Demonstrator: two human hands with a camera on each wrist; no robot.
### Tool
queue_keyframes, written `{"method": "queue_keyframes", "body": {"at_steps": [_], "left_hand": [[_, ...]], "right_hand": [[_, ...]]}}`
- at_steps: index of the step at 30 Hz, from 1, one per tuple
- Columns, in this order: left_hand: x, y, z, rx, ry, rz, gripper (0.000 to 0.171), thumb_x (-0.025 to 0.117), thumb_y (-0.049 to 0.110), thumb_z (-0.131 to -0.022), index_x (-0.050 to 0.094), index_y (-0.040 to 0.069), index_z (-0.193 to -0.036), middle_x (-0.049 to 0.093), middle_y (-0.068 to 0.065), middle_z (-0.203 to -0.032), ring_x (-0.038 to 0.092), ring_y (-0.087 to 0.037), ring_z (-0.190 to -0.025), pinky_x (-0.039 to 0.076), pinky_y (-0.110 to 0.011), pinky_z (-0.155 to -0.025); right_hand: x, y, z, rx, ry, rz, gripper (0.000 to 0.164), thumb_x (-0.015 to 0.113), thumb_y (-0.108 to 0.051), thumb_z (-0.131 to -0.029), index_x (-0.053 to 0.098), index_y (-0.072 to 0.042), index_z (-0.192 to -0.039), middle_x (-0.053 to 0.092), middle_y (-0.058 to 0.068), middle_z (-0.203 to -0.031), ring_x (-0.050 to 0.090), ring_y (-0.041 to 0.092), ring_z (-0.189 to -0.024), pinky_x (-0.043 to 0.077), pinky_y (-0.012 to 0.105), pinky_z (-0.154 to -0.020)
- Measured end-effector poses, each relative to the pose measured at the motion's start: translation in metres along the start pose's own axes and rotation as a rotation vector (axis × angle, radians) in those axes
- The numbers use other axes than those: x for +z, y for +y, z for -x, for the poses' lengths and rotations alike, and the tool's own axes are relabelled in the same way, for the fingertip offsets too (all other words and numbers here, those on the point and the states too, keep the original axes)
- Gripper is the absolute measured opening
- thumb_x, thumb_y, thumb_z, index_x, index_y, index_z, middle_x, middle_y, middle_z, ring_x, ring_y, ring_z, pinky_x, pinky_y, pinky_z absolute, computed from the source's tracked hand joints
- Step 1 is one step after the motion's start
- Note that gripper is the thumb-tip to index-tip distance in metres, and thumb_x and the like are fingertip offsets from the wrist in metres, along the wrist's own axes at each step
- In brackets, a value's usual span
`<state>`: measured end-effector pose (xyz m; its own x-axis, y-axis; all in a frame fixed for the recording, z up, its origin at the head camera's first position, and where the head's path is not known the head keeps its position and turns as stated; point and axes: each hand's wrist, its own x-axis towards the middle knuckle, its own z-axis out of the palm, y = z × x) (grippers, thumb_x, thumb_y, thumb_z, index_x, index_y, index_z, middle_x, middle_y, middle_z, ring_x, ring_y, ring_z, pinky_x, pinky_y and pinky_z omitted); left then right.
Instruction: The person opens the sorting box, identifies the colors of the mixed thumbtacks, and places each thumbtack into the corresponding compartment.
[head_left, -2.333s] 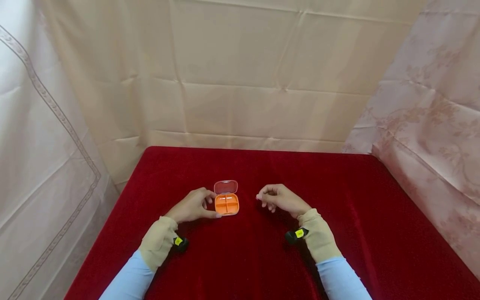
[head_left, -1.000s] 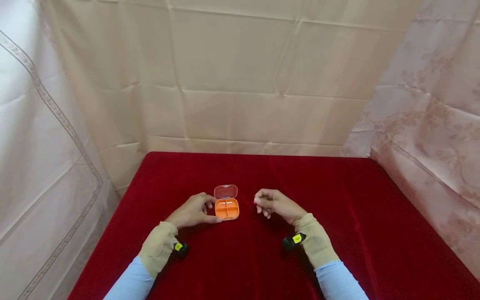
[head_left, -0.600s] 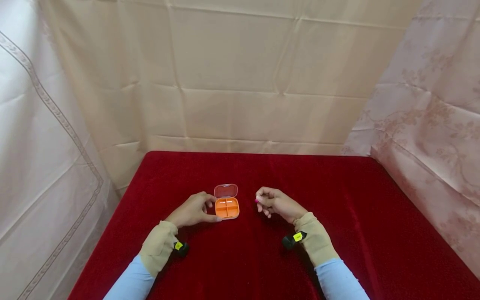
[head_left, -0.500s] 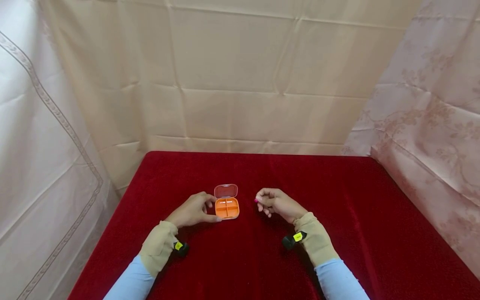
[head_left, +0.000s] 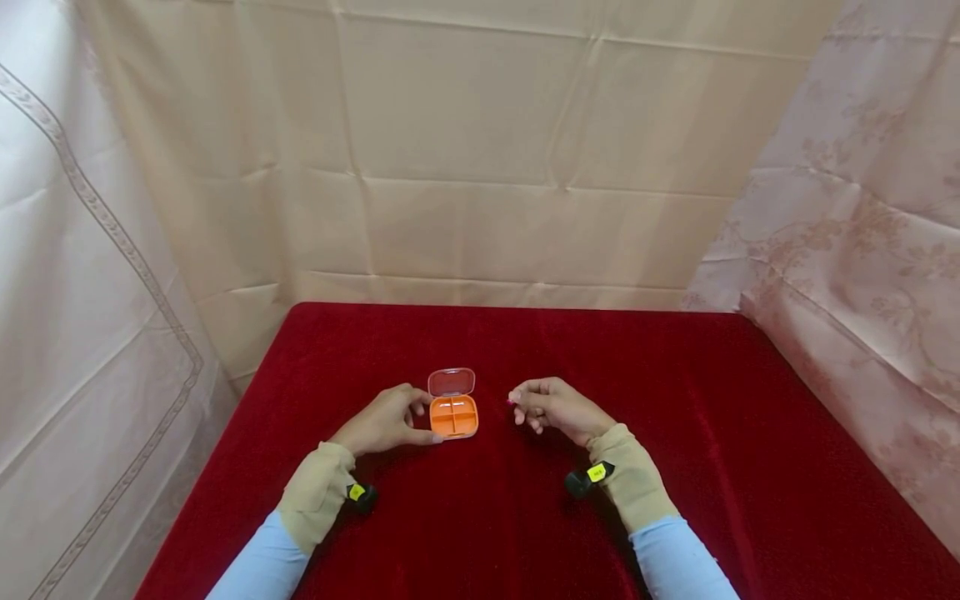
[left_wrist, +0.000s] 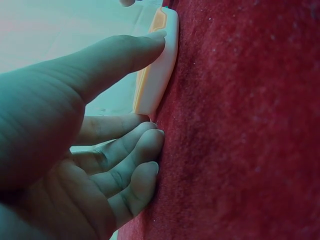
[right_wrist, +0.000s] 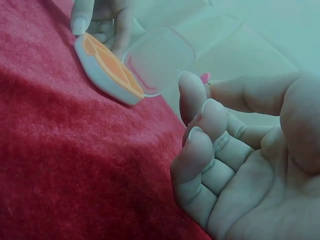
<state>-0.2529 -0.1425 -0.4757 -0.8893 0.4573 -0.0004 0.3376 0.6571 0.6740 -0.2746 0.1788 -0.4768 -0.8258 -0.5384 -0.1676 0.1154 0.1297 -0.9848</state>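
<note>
An orange and white pill box (head_left: 453,417) sits on the red cloth with its clear lid (head_left: 452,382) raised at the back. Its four-way divided tray shows no contents in the head view. My left hand (head_left: 382,421) holds the box from its left side, thumb at the front corner and index finger at the rear. To the right of the box, my right hand (head_left: 558,406) is held apart from it, pinching a small pink piece (right_wrist: 205,77) between thumb and index finger. Most of that piece is hidden by the fingertips; its exact kind I cannot tell. The other right fingers are loosely curled.
A red velvet cloth (head_left: 480,517) covers the table. Beige curtain (head_left: 480,167) hangs behind its far edge, with pale patterned fabric (head_left: 862,208) on the right and white fabric (head_left: 90,333) on the left. Both wrists carry small dark cameras.
The head view has tilted slightly since the first frame. My right hand has turned a little and its fingertips shift slightly on the pink piece. My left hand keeps its hold on the pill box.
</note>
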Motion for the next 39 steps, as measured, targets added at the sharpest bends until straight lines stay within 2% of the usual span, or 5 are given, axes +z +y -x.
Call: {"method": "queue_keyframes", "body": {"at_steps": [10, 17, 28, 39], "left_hand": [[0.001, -0.002, -0.001, 0.006, -0.005, -0.022, 0.056, 0.084, 0.042, -0.073, 0.065, 0.009, -0.115, 0.056, -0.001, -0.093, 0.052, -0.015, -0.078, 0.047, -0.029, -0.067], [0.002, -0.003, 0.001, 0.033, -0.006, -0.046, 0.056, 0.083, 0.042, -0.074, 0.066, 0.008, -0.115, 0.056, -0.001, -0.092, 0.053, -0.014, -0.076, 0.046, -0.027, -0.066], [0.000, 0.003, 0.000, 0.037, 0.002, -0.038, 0.057, 0.083, 0.040, -0.074, 0.065, 0.006, -0.116, 0.057, -0.003, -0.093, 0.052, -0.015, -0.077, 0.046, -0.028, -0.067], [0.000, 0.004, 0.000, 0.033, 0.004, -0.052, 0.058, 0.083, 0.042, -0.073, 0.066, 0.007, -0.116, 0.056, -0.002, -0.092, 0.052, -0.015, -0.077, 0.045, -0.028, -0.066]], "right_hand": [[0.005, -0.002, 0.001, 0.004, 0.018, 0.012, 0.049, 0.062, -0.029, -0.096, 0.056, 0.015, -0.118, 0.061, 0.009, -0.080, 0.048, 0.012, -0.063, 0.042, 0.025, -0.056], [0.009, -0.005, 0.001, 0.001, 0.014, 0.059, 0.043, 0.060, -0.026, -0.098, 0.058, 0.013, -0.117, 0.061, 0.008, -0.080, 0.050, 0.013, -0.064, 0.043, 0.026, -0.058], [0.009, -0.005, -0.001, -0.029, 0.066, 0.103, 0.040, 0.064, -0.026, -0.095, 0.065, 0.010, -0.112, 0.060, 0.007, -0.076, 0.049, 0.011, -0.062, 0.042, 0.026, -0.058], [0.025, -0.003, -0.004, -0.025, 0.056, 0.134, 0.032, 0.063, -0.022, -0.096, 0.068, 0.005, -0.110, 0.062, 0.008, -0.075, 0.051, 0.011, -0.063, 0.043, 0.025, -0.058]]}}
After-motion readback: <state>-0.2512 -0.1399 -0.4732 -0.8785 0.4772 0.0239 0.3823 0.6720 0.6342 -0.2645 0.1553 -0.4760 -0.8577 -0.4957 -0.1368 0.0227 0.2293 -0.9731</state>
